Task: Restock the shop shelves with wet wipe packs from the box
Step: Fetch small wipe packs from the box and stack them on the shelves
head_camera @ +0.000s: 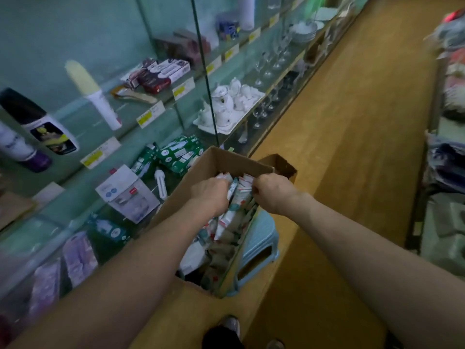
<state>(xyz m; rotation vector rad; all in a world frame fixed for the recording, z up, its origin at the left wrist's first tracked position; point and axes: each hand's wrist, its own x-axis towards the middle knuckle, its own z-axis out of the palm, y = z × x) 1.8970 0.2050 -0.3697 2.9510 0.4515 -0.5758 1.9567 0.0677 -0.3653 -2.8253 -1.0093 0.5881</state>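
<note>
Left hand (pixel 210 195) was down in the box (pixel 227 159), fingers curled and buried among the wet wipe packs (pixel 239 197) at the box's far end, gripping a bunch. Right hand (pixel 273 192) was curled tight just beside it, pinching the top edges of neighbouring packs. Neither of the hands was spread wide; fingertips were mostly hidden by the packs. The box sat open on a blue stool (pixel 261 238), packed with upright packs along its length. Glass shelves (pixel 151 114) ran left of the box.

Step, as judged: pulling a batch out, early in the task, with the box nearly full. The next move called for lifting the bunch clear of the box wall without dragging neighbours out, then carrying it to the shelves left of the box.
</note>
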